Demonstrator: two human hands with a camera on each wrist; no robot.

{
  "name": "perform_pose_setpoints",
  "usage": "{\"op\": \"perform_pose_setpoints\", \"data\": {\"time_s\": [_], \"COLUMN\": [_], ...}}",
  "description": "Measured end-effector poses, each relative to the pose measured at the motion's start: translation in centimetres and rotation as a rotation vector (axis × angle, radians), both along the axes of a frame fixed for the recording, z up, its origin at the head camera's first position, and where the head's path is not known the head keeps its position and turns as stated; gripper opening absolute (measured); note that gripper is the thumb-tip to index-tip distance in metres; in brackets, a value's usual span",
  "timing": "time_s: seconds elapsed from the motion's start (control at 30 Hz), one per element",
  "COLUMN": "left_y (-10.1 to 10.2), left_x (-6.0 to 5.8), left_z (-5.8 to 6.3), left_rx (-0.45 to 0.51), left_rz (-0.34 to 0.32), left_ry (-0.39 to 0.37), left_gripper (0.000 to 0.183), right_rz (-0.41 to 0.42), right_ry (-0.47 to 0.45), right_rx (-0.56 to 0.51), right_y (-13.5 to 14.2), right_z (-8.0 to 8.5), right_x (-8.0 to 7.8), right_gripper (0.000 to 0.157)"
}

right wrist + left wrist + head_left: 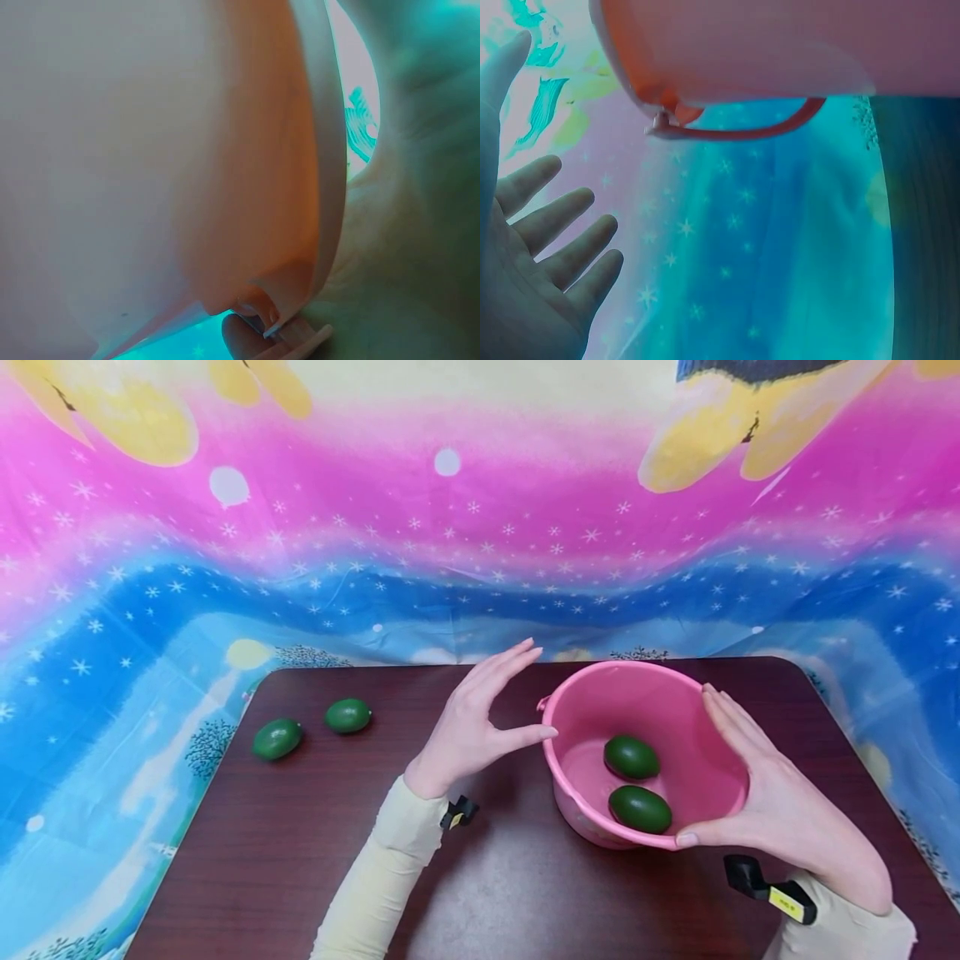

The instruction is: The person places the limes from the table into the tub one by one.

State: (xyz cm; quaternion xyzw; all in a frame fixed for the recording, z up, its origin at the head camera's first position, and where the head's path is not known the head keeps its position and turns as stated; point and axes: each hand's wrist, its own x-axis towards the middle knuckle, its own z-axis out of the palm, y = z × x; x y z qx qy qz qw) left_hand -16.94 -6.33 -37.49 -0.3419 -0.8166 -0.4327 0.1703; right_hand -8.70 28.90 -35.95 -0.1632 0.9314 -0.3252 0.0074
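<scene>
The round pink plastic bucket (pixel 585 814) is at the right part of the dark red-brown bench (pixel 487 902), with two glossy green oval fruits (pixel 632 757) inside. The right hand (pixel 780 797) holds its right rim, grip stretched wide. The left hand (pixel 467 727), grip open and empty, is near the left rim. Two similar green fruits (pixel 348 716) lie at the bench's left.

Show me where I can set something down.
Bare table lies between the two loose green fruits and the left sleeve, and nearer than the bucket, right of that sleeve. Crowded: around the bucket, with the right hand gripping its rim and the left hand alongside.
</scene>
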Motion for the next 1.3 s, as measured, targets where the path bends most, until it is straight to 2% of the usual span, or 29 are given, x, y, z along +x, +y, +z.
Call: {"op": "perform_pose_setpoints", "data": {"time_s": [0.5, 0.97, 1.3], "left_y": [-2.4, -4.6, -6.3], "left_x": [-0.5, -0.8, -0.7], "left_z": [-0.5, -0.6, -0.9], "left_rx": [0.002, 0.034, 0.063], "left_rz": [0.079, 0.147, 0.198], "left_ry": [-0.023, 0.021, -0.004], "left_gripper": [0.089, 0.088, 0.085], "right_rz": [-0.008, -0.001, -0.006], "right_ry": [-0.01, 0.0, -0.014], "right_rx": [0.009, 0.006, -0.001], "right_y": [0.1, 0.0, 0.0], "right_z": [0.0, -0.1, 0.0], "right_x": [0.0, 0.0, 0.1], "right_gripper": [0.144, 0.145, 0.144]}}
